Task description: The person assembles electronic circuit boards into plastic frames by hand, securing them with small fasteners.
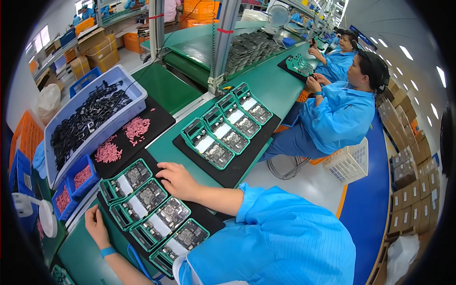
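A row of several green trays (pixel 142 194), each holding a circuit board and a white strip, lies on a black mat in front of me. My right hand (pixel 178 182) is at the far right corner of this row, fingers loosely bent and apart, with nothing seen in it. Left of the row, my left hand (pixel 97 228) hovers over the green bench near the mat's edge. Its fingers are slightly curled and apart, and it holds nothing visible. The nearest circuit board (pixel 187 235) sits by my blue sleeve.
Further right, more green trays with boards (pixel 223 123) rest on another black mat (pixel 256 142). A large blue bin (pixel 137 90) of black parts stands far left. Loose pink pieces (pixel 108 151) lie beside it, and small blue boxes (pixel 86 194) hold more. Two co-workers in blue (pixel 332 118) sit along the bench.
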`<state>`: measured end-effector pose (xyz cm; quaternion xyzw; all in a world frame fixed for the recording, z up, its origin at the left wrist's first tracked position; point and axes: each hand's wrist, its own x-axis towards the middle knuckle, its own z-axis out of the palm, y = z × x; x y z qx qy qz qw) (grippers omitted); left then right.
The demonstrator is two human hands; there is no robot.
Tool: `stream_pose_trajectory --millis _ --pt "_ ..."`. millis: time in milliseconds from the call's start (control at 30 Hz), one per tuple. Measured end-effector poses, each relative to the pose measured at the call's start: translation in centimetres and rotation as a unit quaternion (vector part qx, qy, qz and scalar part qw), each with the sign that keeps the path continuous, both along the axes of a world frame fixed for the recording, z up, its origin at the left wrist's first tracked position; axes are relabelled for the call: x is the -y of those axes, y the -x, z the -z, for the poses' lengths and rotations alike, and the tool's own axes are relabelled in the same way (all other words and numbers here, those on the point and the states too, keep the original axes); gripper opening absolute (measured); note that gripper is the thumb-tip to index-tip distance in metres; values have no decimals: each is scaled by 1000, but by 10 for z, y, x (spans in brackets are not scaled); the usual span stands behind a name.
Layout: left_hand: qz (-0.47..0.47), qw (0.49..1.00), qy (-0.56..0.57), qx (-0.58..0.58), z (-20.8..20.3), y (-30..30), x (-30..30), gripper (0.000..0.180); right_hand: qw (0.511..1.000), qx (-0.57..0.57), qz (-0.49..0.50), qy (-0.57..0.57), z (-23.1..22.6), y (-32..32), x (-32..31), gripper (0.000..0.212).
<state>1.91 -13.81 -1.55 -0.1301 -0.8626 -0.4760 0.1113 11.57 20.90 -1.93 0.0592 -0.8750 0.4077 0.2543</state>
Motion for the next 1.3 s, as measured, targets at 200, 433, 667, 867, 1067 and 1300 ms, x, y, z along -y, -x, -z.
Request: stream_pose_trajectory --millis 200,433,667,867,1067,1300 --pt "5 1000 15 8 6 1 8 15 1000 9 -10 11 0 0 1 20" --pt "10 1000 7 -8 8 -1 10 17 999 31 -12 23 -3 -2 3 20" --pt "18 1000 -3 2 11 -1 14 20 999 20 -16 34 -5 -3 2 20" --pt "16 999 -34 16 13 -2 14 20 1000 18 -15 14 2 -1 2 22" --pt "13 1000 -8 3 11 -1 15 20 999 41 9 26 -2 3 5 37" --pt "14 1000 -16 -5 13 -2 14 19 980 177 65 61 -21 54 6 48"
